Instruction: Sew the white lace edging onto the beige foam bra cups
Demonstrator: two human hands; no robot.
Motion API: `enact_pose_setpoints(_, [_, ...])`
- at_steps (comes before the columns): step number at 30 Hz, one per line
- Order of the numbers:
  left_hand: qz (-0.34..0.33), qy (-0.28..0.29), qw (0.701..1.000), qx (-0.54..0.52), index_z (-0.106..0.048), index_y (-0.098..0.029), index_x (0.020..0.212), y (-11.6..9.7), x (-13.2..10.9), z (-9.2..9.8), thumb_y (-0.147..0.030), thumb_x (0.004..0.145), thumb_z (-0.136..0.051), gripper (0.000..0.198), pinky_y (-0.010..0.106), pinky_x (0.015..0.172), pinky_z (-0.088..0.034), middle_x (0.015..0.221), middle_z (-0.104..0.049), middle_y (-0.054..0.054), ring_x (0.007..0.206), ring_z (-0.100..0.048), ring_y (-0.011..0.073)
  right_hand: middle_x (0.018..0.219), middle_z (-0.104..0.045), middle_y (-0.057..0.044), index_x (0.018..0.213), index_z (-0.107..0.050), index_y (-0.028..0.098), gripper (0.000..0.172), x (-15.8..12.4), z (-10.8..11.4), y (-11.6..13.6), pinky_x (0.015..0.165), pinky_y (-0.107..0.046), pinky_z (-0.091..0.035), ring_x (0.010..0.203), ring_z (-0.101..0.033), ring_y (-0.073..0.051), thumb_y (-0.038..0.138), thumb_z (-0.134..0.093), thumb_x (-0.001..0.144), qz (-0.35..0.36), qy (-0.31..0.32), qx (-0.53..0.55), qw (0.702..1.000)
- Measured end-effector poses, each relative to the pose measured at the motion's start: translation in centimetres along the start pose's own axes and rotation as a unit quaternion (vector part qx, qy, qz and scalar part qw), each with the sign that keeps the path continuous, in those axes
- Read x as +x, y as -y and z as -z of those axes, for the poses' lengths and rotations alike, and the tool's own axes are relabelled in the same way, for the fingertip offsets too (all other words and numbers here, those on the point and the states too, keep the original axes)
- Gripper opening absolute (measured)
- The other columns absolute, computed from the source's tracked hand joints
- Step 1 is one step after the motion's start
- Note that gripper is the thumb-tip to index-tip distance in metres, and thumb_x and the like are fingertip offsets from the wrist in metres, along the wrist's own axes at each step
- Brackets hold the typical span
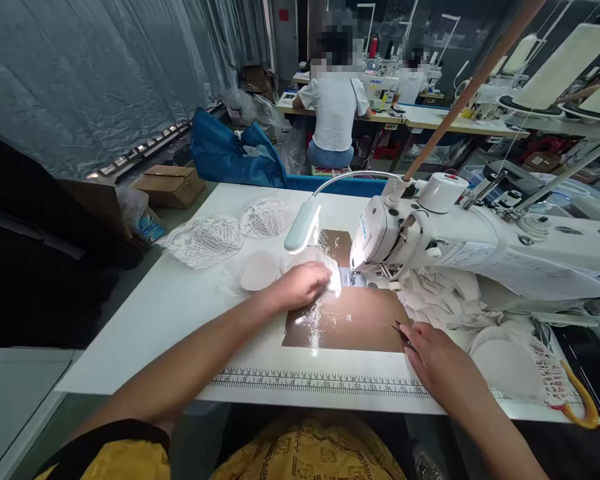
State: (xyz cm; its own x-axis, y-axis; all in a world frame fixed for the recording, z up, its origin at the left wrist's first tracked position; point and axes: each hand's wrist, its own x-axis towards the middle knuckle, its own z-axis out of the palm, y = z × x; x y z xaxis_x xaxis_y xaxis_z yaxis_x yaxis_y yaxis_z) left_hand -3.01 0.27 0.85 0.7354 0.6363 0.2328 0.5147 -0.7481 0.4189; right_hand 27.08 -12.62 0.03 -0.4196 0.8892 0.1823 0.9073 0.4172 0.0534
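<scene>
My left hand (305, 283) is closed on a piece of white fabric (334, 273), left of the sewing machine's needle area. A pale round cup pad (260, 271) on sheer cloth lies beside that wrist. My right hand (437, 360) grips small dark thread snips (404, 335), their tips pointing left over the brown plate's right edge. The brown shiny plate (360, 320) lies flat in front of the white sewing machine (380, 230). Two white lace cups (205, 240) rest at the back left of the table.
A lamp (303, 227) on a bent neck hangs over my left hand. White pieces (445, 300) are heaped under the machine arm. Pale cups (507, 360), yellow-handled scissors (583, 400) and a dark phone (590, 367) lie right. A printed ruler (320, 381) runs along the front. A person (333, 107) sits ahead.
</scene>
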Motion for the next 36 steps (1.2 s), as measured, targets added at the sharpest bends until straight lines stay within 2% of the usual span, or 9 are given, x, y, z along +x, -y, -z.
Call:
enact_pose_setpoints(3, [-0.105, 0.104, 0.985, -0.086, -0.071, -0.019, 0.088, -3.5, -1.7, 1.2, -0.007, 0.087, -0.051, 0.023, 0.034, 0.102, -0.046, 0.111, -0.071, 0.006, 0.115, -0.059, 0.0219, 0.093, -0.065, -0.013, 0.112, -0.062, 0.012, 0.034, -1.0, -1.0, -0.1, 0.069, -0.035, -0.054, 0.080, -0.064, -0.023, 0.010, -0.041, 0.086, 0.004, 0.005, -0.023, 1.000])
enact_pose_setpoints(6, [-0.122, 0.152, 0.969, -0.150, -0.069, -0.018, 0.105, -6.0, -3.4, 1.9, -0.012, 0.084, -0.059, 0.024, 0.041, 0.104, -0.043, 0.122, -0.065, 0.009, 0.122, -0.053, 0.0265, 0.098, -0.065, -0.014, 0.113, -0.063, 0.010, 0.037, -1.4, -1.2, -0.1, 0.072, -0.036, -0.055, 0.084, -0.064, -0.025, 0.007, -0.044, 0.082, 0.010, 0.010, -0.034, 0.999])
enact_pose_setpoints(13, [0.092, 0.046, 0.975, -0.196, -0.057, -0.020, 0.129, -4.2, -3.4, 2.6, -0.032, 0.083, -0.064, 0.048, 0.042, 0.106, -0.040, 0.137, -0.054, 0.010, 0.126, -0.050, 0.0264, 0.097, -0.067, -0.017, 0.113, -0.063, 0.005, 0.037, -1.5, -1.8, -0.6, 0.077, -0.038, -0.055, 0.087, -0.064, -0.027, 0.006, -0.042, 0.082, 0.004, -0.054, -0.023, 0.998])
enact_pose_setpoints(17, [0.203, 0.104, 0.948, -0.223, -0.047, -0.018, 0.138, -3.0, -1.6, 2.1, -0.033, 0.077, -0.066, 0.065, 0.036, 0.095, -0.045, 0.136, -0.054, 0.012, 0.118, -0.055, 0.0271, 0.095, -0.069, -0.016, 0.108, -0.065, 0.008, 0.031, -1.2, -1.8, -0.7, 0.078, -0.038, -0.055, 0.088, -0.065, -0.026, 0.016, -0.040, 0.092, -0.014, -0.085, 0.039, 0.995])
enact_pose_setpoints(20, [0.228, 0.114, 0.933, -0.255, -0.053, -0.017, 0.133, -2.7, -0.9, 1.3, -0.031, 0.078, -0.063, 0.058, 0.030, 0.080, -0.047, 0.119, -0.063, 0.010, 0.101, -0.061, 0.0239, 0.099, -0.071, -0.013, 0.119, -0.059, 0.010, 0.035, -0.8, -0.8, -0.2, 0.074, -0.033, -0.055, 0.089, -0.068, -0.023, 0.019, -0.036, 0.095, -0.047, -0.065, 0.135, 0.988])
enact_pose_setpoints(22, [0.229, 0.108, 0.925, -0.283, -0.059, -0.017, 0.124, -2.5, -0.9, 0.8, -0.031, 0.077, -0.064, 0.050, 0.028, 0.072, -0.046, 0.104, -0.066, 0.007, 0.090, -0.061, 0.0214, 0.101, -0.071, -0.010, 0.128, -0.054, 0.013, 0.038, -0.1, 0.0, 0.5, 0.073, -0.030, -0.055, 0.089, -0.069, -0.020, 0.023, -0.034, 0.097, -0.069, -0.026, 0.217, 0.973])
enact_pose_setpoints(27, [0.240, 0.130, 0.875, -0.399, -0.067, -0.015, 0.095, -2.3, -1.3, 0.5, -0.035, 0.078, -0.065, 0.027, 0.024, 0.064, -0.044, 0.089, -0.066, 0.004, 0.077, -0.060, 0.0170, 0.126, -0.064, -0.008, 0.130, -0.057, 0.021, 0.043, 3.2, 1.4, 2.1, 0.095, -0.039, -0.049, 0.117, -0.059, -0.024, 0.040, -0.035, 0.098, -0.091, 0.060, 0.370, 0.923])
enact_pose_setpoints(33, [0.274, 0.160, 0.841, -0.438, -0.070, -0.014, 0.087, -2.8, -1.4, 1.0, -0.038, 0.078, -0.068, 0.026, 0.023, 0.061, -0.043, 0.085, -0.066, 0.005, 0.074, -0.058, 0.0157, 0.131, -0.062, -0.005, 0.126, -0.062, 0.026, 0.041, 7.5, 1.3, 2.7, 0.106, -0.046, -0.040, 0.125, -0.053, -0.027, 0.045, -0.047, 0.094, -0.084, 0.115, 0.481, 0.865])
enact_pose_setpoints(36, [0.258, 0.150, 0.829, -0.473, -0.071, -0.013, 0.084, -2.7, -1.6, 1.0, -0.041, 0.081, -0.067, 0.028, 0.022, 0.059, -0.040, 0.077, -0.064, 0.003, 0.067, -0.054, 0.0127, 0.126, -0.065, -0.006, 0.122, -0.065, 0.025, 0.040, 8.6, 0.7, 2.8, 0.101, -0.044, -0.044, 0.117, -0.058, -0.026, 0.046, -0.056, 0.088, -0.080, 0.134, 0.535, 0.830])
